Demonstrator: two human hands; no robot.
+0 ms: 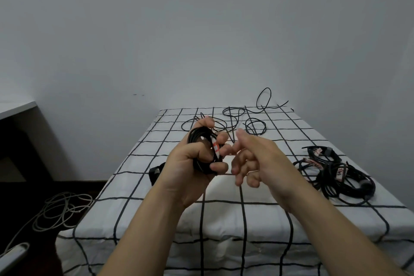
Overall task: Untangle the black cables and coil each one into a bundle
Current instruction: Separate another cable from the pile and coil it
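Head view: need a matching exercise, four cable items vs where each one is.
Things:
1. coiled bundle
2. loose black cable
3. black cable pile
4. pale cable

Places:
A. on the floor, left of the cloth
B. spread over the far end of the checked cloth
C. gripped in the left hand
D. on the cloth's right side

Pairs: 1-C, 2-B, 3-D, 4-A

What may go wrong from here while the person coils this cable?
1. Only the left hand grips the coiled bundle; if the grip loosens, the loops may spring open.
2. The loose cable on the far part of the bed lies in crossing loops, so pulling it in may tighten a knot.
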